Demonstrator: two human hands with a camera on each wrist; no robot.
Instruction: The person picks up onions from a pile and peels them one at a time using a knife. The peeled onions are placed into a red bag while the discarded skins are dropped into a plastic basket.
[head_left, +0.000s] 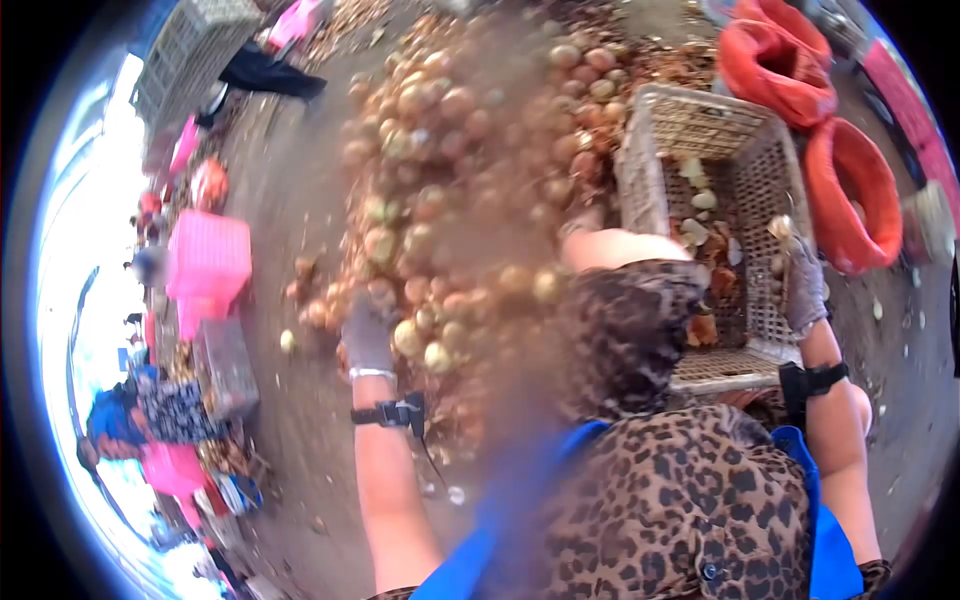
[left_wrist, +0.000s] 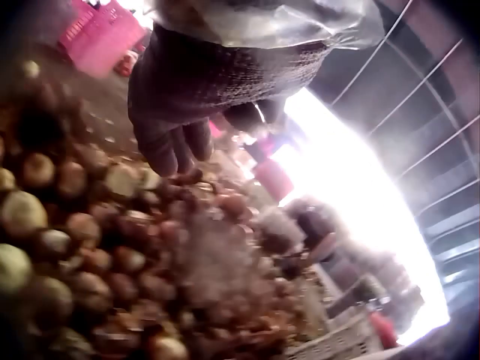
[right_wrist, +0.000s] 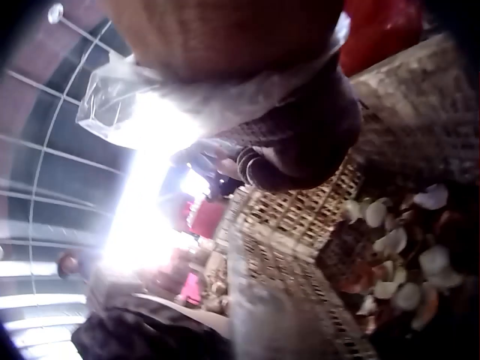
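Note:
Over the left edge of a large heap of onions (head_left: 440,235) is my gloved left hand (head_left: 368,335). Its fingers point down with nothing visible in them in the left wrist view, where the hand (left_wrist: 202,97) is above the onions (left_wrist: 86,289). My gloved right hand (head_left: 804,285) is at the right side of a plastic crate (head_left: 650,190), pinching a small pale-brown onion (head_left: 781,228) at its fingertips. In the right wrist view that hand (right_wrist: 300,135) is above the crate wall (right_wrist: 292,214); its fingertips are hidden. Peeled onions and skins (right_wrist: 409,296) lie inside the crate.
Red sacks (head_left: 855,195) stand right of the crate. Pink crates (head_left: 208,258) and a grey bin (head_left: 228,368) are at the left, with people beyond. Loose skins lie on the ground. A bare forearm (head_left: 625,248) reaches across between heap and crate.

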